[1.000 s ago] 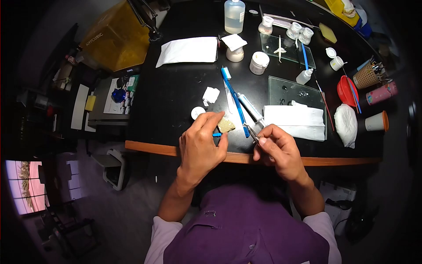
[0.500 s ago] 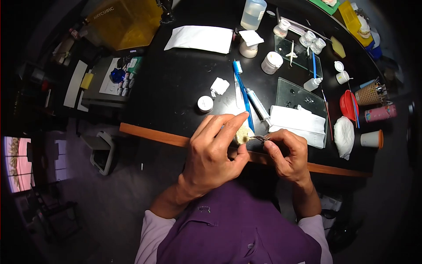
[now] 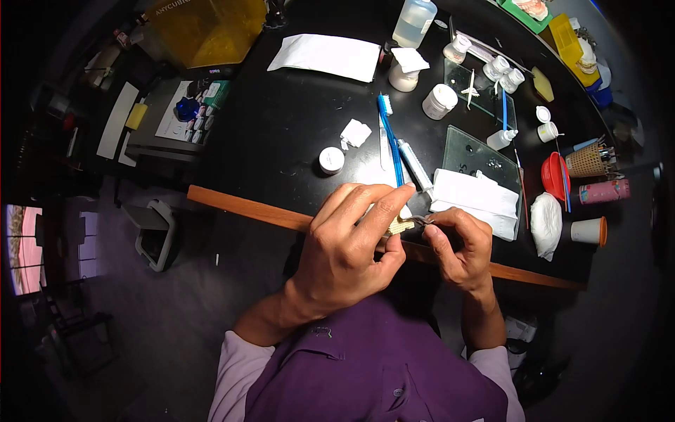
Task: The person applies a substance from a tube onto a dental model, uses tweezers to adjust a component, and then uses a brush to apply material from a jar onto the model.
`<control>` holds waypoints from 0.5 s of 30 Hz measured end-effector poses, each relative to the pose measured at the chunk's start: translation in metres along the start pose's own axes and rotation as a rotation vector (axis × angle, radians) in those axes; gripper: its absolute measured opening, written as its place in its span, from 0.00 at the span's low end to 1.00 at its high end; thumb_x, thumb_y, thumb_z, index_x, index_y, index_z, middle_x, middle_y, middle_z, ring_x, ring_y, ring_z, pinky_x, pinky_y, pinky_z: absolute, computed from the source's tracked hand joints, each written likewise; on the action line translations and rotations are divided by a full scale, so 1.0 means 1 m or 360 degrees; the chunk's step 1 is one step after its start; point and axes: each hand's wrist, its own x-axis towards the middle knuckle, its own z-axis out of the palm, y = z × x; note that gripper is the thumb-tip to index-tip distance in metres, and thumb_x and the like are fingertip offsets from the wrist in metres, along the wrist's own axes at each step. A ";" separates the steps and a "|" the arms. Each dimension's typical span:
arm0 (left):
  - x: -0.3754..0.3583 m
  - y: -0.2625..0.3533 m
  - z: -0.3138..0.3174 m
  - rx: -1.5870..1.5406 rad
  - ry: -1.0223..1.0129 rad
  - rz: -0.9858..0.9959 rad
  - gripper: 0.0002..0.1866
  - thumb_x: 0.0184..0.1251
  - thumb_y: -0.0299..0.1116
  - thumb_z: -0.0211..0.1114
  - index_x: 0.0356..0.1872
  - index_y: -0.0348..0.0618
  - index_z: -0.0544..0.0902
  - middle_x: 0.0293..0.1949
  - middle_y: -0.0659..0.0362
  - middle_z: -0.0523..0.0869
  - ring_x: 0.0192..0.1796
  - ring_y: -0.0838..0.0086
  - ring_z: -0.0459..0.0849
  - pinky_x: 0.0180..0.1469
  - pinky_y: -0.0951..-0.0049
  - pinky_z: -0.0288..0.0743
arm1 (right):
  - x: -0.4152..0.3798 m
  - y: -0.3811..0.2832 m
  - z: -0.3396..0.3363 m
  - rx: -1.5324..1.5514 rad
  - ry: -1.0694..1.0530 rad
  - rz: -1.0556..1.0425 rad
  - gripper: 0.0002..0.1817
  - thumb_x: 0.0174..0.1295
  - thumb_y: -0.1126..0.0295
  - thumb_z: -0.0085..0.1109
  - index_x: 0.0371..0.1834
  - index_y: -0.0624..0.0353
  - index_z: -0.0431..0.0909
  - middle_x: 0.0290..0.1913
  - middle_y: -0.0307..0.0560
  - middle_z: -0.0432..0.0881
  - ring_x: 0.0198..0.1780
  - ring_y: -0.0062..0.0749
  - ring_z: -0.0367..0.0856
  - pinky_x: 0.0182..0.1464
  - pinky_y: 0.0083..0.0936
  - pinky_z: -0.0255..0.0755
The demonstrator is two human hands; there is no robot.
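Note:
My left hand (image 3: 351, 243) is closed around a small pale yellow piece with a grid-like texture (image 3: 401, 227); its fingers cover most of it. My right hand (image 3: 460, 250) pinches a thin, curved, dark metal instrument (image 3: 422, 220), whose tip meets the yellow piece. The instrument's full shape is hidden by the fingers. Both hands are held over the table's wooden front edge. Just beyond them lie a blue toothbrush (image 3: 391, 130) and a white-and-blue tube (image 3: 415, 165). A folded white paper towel (image 3: 467, 200) is beyond my right hand.
Left of the toothbrush stand a round white-lidded jar (image 3: 331, 161) and a crumpled tissue (image 3: 356, 133). A glass slab (image 3: 485, 151) lies to the right, near a red bowl (image 3: 555, 176) and a paper cup (image 3: 588, 231). Farther back are a white jar (image 3: 440, 101) and a clear bottle (image 3: 413, 24).
The yellow piece has turned in my left hand and shows a different, narrower side. The instrument stays against it. My view has shifted slightly.

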 end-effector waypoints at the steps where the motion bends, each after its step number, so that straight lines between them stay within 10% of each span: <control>1: 0.000 0.000 0.000 0.0000 -0.0001 0.0000 0.32 0.43 0.17 0.75 0.58 0.38 0.88 0.47 0.51 0.90 0.47 0.57 0.89 0.51 0.62 0.85 | 0.000 0.000 0.000 -0.0011 0.0003 -0.0015 0.05 0.64 0.80 0.72 0.40 0.69 0.86 0.33 0.53 0.88 0.33 0.37 0.89 0.37 0.27 0.79; 15: -0.002 -0.001 0.001 0.0012 0.0043 0.0005 0.30 0.44 0.20 0.78 0.57 0.38 0.89 0.47 0.50 0.91 0.47 0.57 0.91 0.51 0.63 0.85 | 0.001 -0.001 0.004 -0.0121 0.0080 -0.0154 0.05 0.63 0.80 0.73 0.39 0.67 0.86 0.30 0.50 0.86 0.27 0.33 0.84 0.30 0.26 0.73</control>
